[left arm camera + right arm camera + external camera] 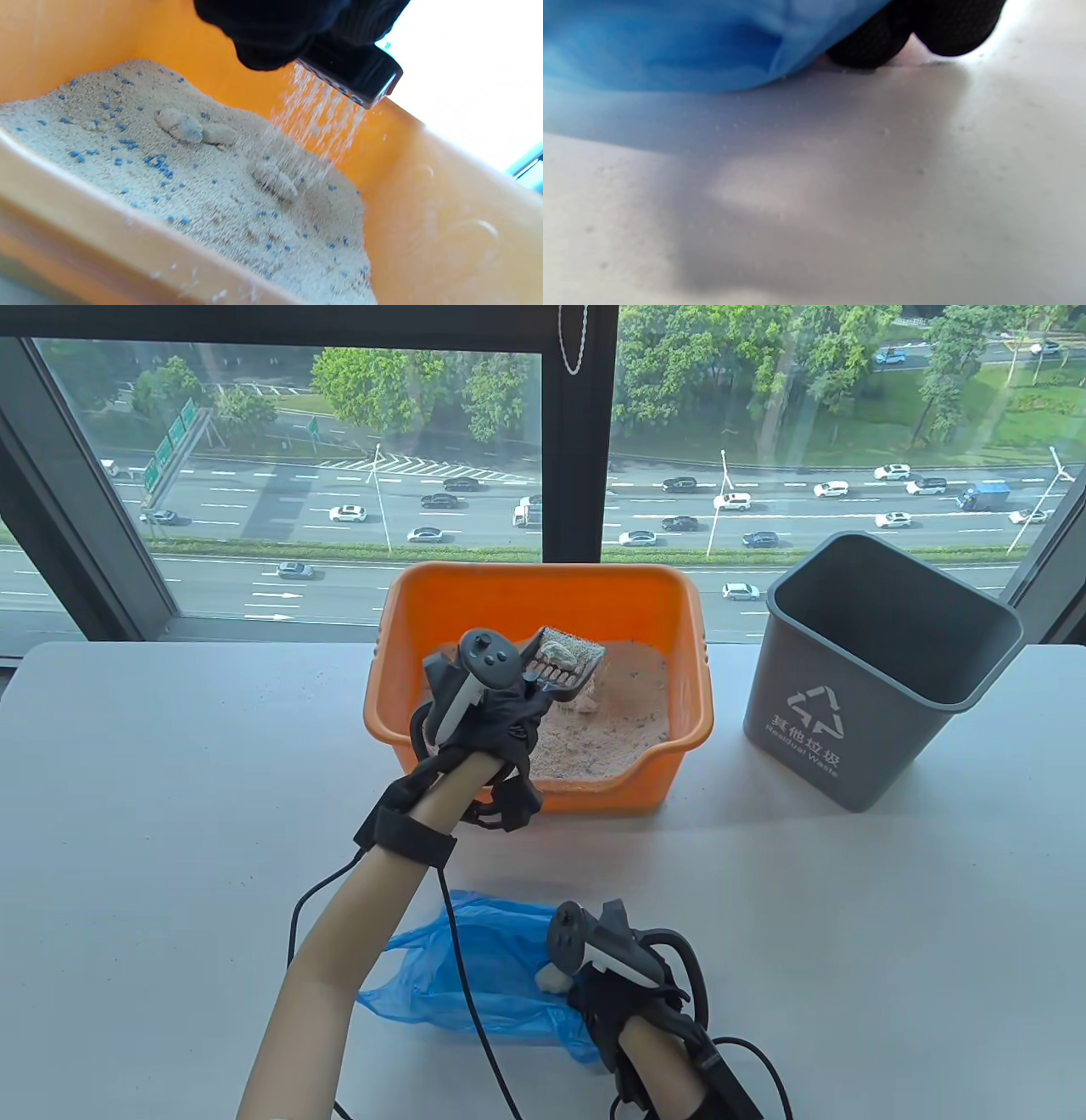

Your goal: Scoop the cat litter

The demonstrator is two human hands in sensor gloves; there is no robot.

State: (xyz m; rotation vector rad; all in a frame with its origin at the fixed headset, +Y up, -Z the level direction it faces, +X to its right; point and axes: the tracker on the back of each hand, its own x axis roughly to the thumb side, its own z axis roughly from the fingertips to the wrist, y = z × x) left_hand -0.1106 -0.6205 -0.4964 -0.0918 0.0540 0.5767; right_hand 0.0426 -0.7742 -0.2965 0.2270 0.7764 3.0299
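An orange litter box (679, 678) stands mid-table, holding pale litter (619, 704) with blue specks and a few clumps (182, 127). My left hand (492, 712) grips a dark slotted scoop (564, 666) above the litter, with a grey clump lying in it. Loose grains stream down from the scoop (352, 72) into the box (424, 178). My right hand (619, 984) rests on the table near the front edge and holds the edge of a blue plastic bag (475, 976); the gloved fingertips (882, 46) press against the bag (670, 42).
A grey waste bin (874, 670) stands open to the right of the litter box. Behind the white table (848, 899) runs a window. Glove cables trail over the front of the table.
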